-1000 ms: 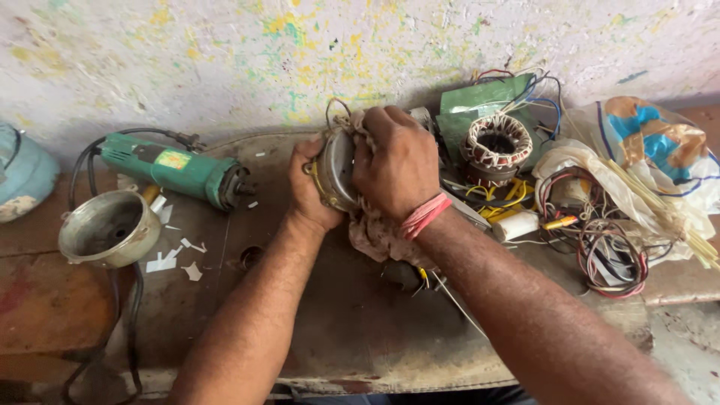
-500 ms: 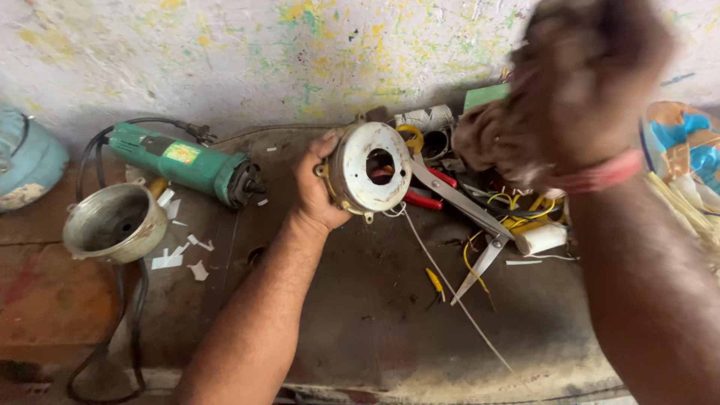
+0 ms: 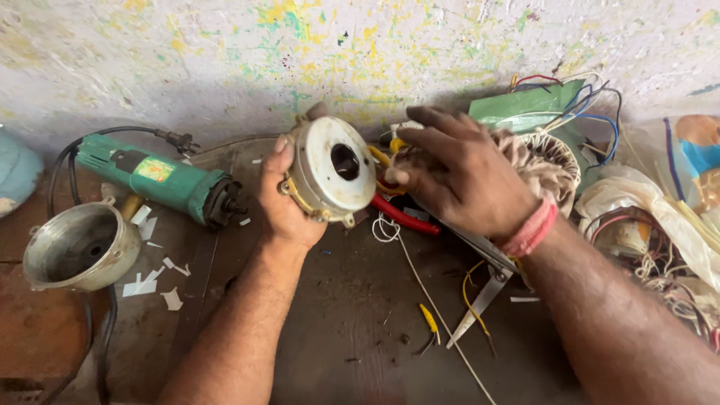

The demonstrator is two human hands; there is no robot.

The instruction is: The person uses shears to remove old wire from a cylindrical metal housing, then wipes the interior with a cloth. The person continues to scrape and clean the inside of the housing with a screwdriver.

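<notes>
In the head view, the left hand (image 3: 289, 206) grips a round metal motor cover (image 3: 330, 171) at the centre of the frame, its fingers wrapped around the cover's left edge and back, its flat face with the dark centre hole tilted toward the camera. The right hand (image 3: 457, 172) hovers just right of the cover, fingers spread and slightly curled, holding nothing that can be seen; a pink band (image 3: 531, 229) sits on its wrist. Below the cover, red-handled pliers (image 3: 405, 217) lie on the dark bench (image 3: 352, 330), with a thin white wire (image 3: 431, 300) trailing toward the lower edge. At the left, a green angle grinder (image 3: 161, 180) lies near the wall. In the lower left stands a metal bowl-shaped housing (image 3: 75, 247), empty but for grime. Behind the right hand, at the upper right, a wound stator (image 3: 551, 161) rests among loose coloured wires (image 3: 585, 97).
</notes>
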